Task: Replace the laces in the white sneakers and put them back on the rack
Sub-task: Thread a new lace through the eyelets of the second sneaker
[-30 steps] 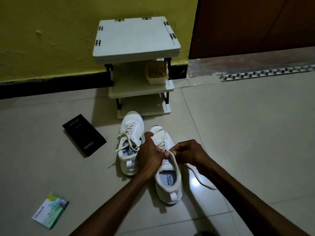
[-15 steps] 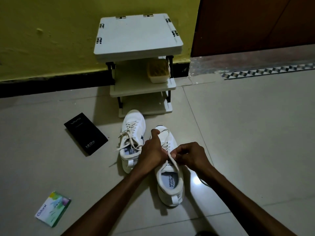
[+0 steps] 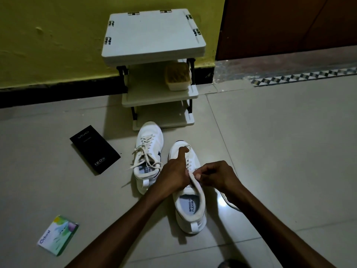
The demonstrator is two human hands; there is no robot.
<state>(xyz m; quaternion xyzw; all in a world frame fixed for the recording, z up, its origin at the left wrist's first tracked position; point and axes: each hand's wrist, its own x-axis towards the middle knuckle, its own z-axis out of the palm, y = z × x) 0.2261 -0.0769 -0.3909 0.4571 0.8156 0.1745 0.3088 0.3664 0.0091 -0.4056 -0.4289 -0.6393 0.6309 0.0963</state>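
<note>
While both hands work at the near sneaker [image 3: 190, 209], I see it lying on the floor [image 3: 270, 151] in front of the rack [image 3: 154, 35], toe towards the rack and heel towards me. The left hand [image 3: 173, 172] is curled over the lacing from the left side, thumb stretched along the upper towards the toe. It grips the shoe there, though I cannot tell whether its fingers also catch the lace [image 3: 193, 178]. The right hand [image 3: 218, 176] meets it from the other side, fingertips bunched and pinching the lace just above the tongue. From that pinch the lace runs back along the collar's right edge, and a loose length trails on the tiles right of the shoe, partly hidden under the right forearm.

The far sneaker [image 3: 148, 149] stands just beside the near one, to its left and further from me, toe close to the rack's bottom shelf. It is laced, its ends untied and spilling over the left side.

The rack has three white shelves and stands against a yellow wall [image 3: 58, 35]; a tub [image 3: 177, 78] sits at the right of the middle shelf. A black box [image 3: 94, 149] lies left of the far sneaker, and a green packet [image 3: 58, 235] lies nearer me, well apart from the shoes.
</note>
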